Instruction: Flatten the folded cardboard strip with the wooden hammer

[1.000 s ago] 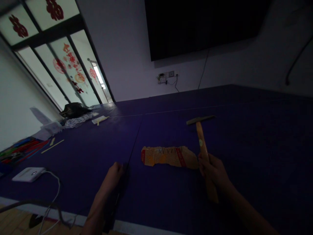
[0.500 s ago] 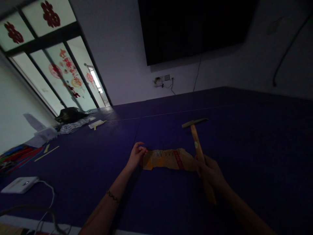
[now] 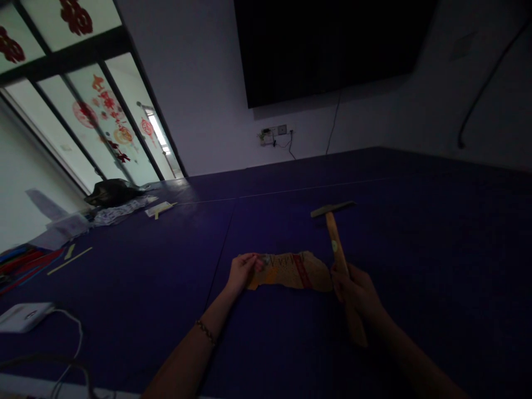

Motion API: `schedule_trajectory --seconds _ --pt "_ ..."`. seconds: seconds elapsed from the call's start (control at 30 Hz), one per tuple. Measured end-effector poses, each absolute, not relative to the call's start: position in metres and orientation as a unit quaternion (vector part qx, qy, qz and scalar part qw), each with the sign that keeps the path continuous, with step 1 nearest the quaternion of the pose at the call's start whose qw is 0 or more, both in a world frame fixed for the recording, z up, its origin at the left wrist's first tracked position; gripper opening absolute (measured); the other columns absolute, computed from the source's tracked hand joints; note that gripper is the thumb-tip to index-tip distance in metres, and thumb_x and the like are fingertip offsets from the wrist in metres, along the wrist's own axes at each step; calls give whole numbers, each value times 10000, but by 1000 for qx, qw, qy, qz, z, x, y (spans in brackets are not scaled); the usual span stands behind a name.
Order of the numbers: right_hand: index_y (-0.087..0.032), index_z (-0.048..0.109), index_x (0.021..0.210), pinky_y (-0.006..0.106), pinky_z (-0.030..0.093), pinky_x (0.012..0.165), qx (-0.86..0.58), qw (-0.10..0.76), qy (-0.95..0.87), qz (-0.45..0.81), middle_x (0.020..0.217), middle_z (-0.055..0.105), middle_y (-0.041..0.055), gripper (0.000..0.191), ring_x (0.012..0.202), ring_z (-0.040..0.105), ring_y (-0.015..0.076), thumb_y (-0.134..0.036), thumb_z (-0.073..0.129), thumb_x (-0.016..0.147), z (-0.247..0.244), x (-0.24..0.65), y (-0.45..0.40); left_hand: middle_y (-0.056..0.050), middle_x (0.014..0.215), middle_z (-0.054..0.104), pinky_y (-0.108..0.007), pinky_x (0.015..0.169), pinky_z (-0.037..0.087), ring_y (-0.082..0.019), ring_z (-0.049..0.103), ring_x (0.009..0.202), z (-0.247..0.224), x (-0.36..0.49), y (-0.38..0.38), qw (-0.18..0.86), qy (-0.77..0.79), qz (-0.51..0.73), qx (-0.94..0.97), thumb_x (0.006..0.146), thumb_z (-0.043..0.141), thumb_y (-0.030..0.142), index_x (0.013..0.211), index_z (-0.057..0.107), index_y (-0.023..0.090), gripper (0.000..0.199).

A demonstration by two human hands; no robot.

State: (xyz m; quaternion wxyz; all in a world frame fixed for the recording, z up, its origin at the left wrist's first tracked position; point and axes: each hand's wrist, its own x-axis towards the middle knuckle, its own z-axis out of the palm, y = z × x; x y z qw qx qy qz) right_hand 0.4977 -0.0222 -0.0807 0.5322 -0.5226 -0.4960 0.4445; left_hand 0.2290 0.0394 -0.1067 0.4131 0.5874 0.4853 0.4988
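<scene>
A torn strip of brown cardboard point(image 3: 286, 272) with a red band lies flat on the purple tabletop. Along its upper edge runs a row of small thin dark pieces point(image 3: 281, 260) that look like nails; the dim light blurs them. My left hand point(image 3: 243, 271) rests over the cardboard's left end, thumb and fingertips pinched together at the left of that row. What they hold, if anything, is too small to make out. By its wooden handle, my right hand point(image 3: 358, 291) grips a hammer point(image 3: 338, 249) at the cardboard's right end. The hammer's metal head points away from me.
The purple tabletop point(image 3: 166, 288) reaches to the wall. At left are a white device point(image 3: 27, 317) with a cable, pale strips point(image 3: 70, 260), a white box point(image 3: 158, 209) and a black bag point(image 3: 111, 193). A wall screen point(image 3: 332, 50) hangs above the sockets point(image 3: 276, 132).
My left hand has moved right, from the cardboard's left edge onto its upper left part, and its fingers have closed into a pinch. My right hand keeps its grip on the hammer.
</scene>
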Motion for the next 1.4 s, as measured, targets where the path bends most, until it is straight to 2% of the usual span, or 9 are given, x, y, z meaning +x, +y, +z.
schedule_trajectory --seconds 0.2,0.37,0.5,0.9,1.4 --pt "-179 487 702 225 322 328 -534 520 -501 439 388 465 -68 263 292 424 97 -424 549 632 -75 494 -26 -44 815 651 -308 822 381 -173 536 823 -102 227 38 277 536 454 656 760 566 274 702 695 171 175" --pt "-179 493 712 233 329 323 -521 523 -515 435 383 470 -63 252 288 426 105 -416 555 651 -76 494 -27 -39 755 677 -312 793 383 -180 542 775 -105 226 37 224 562 403 687 773 561 222 751 711 184 157" --pt "-180 494 732 239 334 333 -520 513 -526 435 379 475 -62 253 292 435 111 -420 550 674 -80 495 -27 -56 797 689 -307 757 396 -187 553 774 -109 226 40 198 584 382 688 770 568 222 803 711 167 156" --pt "-195 490 691 258 358 363 -547 491 -536 415 388 481 -52 209 329 456 124 -401 524 674 -80 495 -27 -39 790 688 -305 783 377 -177 557 769 -106 229 40 162 580 347 719 802 532 251 799 695 188 176" --pt "-191 488 681 253 342 351 -550 481 -532 428 379 466 -56 254 315 432 119 -437 520 623 -76 492 -28 -36 724 668 -285 718 381 -181 543 755 -108 228 40 165 584 351 713 793 554 256 717 695 189 174"
